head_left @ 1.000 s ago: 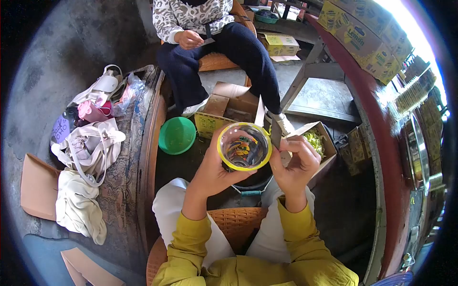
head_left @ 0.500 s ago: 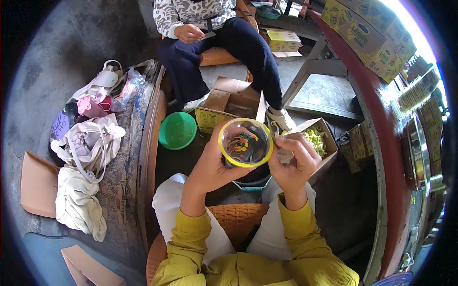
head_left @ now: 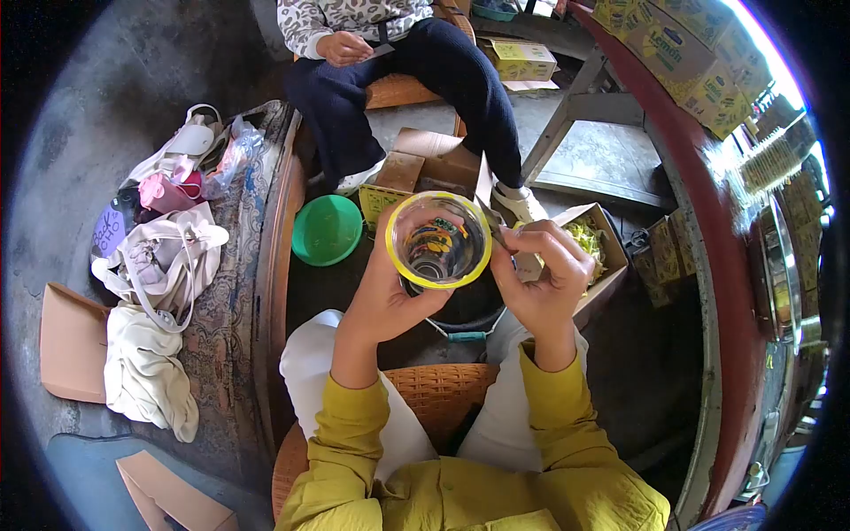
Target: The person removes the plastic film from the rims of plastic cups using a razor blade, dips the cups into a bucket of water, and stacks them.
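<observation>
My left hand (head_left: 376,296) is wrapped round a clear plastic cup (head_left: 434,268) with a yellow rim and a colourful print. The cup's mouth tilts up towards me, and its inside looks empty. Between the thumb and fingers of my right hand (head_left: 544,274) is a thin metal blade (head_left: 489,219), pointing up and left beside the right side of the cup's rim. Its grip end is hidden by my fingers. Whether the blade touches the rim I cannot tell.
Below the cup stands a dark bucket (head_left: 467,336) with a handle. A green basin (head_left: 326,232), an open carton (head_left: 414,166) and a box of yellow-green strips (head_left: 611,274) surround it. Opposite sits a person (head_left: 354,71) holding a small flat piece. Bags (head_left: 168,257) lie left.
The cup has shifted slightly up and left and tipped, showing more of its bottom. The blade in my right hand now shows more clearly, apart from my left fingers.
</observation>
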{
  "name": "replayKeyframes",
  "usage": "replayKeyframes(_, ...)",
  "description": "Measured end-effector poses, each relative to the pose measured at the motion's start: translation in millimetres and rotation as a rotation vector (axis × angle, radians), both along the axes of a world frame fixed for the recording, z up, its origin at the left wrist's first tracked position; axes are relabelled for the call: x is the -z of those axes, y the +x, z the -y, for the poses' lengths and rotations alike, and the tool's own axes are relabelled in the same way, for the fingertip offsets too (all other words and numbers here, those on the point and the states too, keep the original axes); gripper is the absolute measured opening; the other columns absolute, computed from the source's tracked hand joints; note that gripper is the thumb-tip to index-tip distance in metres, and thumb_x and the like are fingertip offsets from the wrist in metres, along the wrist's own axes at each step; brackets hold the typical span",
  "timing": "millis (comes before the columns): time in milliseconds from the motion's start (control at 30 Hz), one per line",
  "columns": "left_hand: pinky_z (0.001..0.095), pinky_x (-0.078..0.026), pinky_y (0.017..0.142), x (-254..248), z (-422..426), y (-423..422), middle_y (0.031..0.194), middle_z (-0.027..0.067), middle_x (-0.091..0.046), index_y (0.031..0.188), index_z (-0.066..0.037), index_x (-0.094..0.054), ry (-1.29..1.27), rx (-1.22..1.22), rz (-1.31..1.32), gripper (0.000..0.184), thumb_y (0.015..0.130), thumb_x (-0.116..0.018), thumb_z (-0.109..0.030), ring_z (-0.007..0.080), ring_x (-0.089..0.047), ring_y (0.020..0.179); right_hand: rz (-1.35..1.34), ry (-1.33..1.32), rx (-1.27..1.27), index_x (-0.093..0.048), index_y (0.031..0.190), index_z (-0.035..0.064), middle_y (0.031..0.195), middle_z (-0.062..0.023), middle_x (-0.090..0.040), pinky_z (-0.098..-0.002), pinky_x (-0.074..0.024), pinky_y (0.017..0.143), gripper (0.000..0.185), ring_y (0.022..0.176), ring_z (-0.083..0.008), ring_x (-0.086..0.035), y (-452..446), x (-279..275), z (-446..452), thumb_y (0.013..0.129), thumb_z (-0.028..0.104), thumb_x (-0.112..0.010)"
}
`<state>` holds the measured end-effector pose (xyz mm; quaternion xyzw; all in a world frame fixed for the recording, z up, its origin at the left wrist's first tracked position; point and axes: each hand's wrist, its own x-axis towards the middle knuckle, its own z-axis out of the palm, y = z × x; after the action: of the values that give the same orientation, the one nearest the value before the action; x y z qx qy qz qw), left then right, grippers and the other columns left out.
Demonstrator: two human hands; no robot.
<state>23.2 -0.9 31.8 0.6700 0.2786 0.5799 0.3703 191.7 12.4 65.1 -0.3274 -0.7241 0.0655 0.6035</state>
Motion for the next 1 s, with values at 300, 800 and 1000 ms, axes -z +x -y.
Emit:
replayKeyframes(300, 0.031, -0.043, 0.087, -2, 2, 5, 0.115, 0.0118, -0.044, 0.124, -0.002, -0.031, 0.025, -0.053, -0.11, 0.074, 0.064, -0.074, -0.008, 0.0194, -0.048, 0.105, -0.01, 0.007, 0.064, -0.063, 0.073, 0.0016, 0.063, -0.0087, -0.059, -0.0245, -0.0443, 0.049, 0.014, 0.054, -0.0173, -0.058, -5, 1, 4, 0.061, -0.005, -0.068)
replayKeyframes(800, 0.0298, -0.041, 0.087, 4, 5, 4, 0.116, 0.0103, -0.04, 0.123, -0.004, -0.035, 0.006, 0.122, -0.055, 0.074, 0.06, -0.073, -0.009, 0.019, -0.046, 0.106, -0.06, -0.076, -0.039, -0.063, 0.072, 0.0006, 0.066, -0.0096, -0.061, -0.0243, -0.0468, 0.053, 0.013, 0.058, -0.0178, -0.061, -1, -2, 6, 0.062, -0.005, -0.068)
replayKeyframes(1000, 0.0295, -0.038, 0.088, 5, 9, 4, 0.113, 0.0081, -0.04, 0.121, -0.005, -0.037, -0.017, 0.164, 0.009, 0.073, 0.058, -0.074, -0.007, 0.0173, -0.044, 0.104, -0.033, -0.067, -0.078, -0.063, 0.073, 0.001, 0.067, -0.0098, -0.061, -0.0253, -0.0475, 0.054, 0.014, 0.059, -0.0184, -0.061, -1, -2, 6, 0.062, -0.004, -0.069)
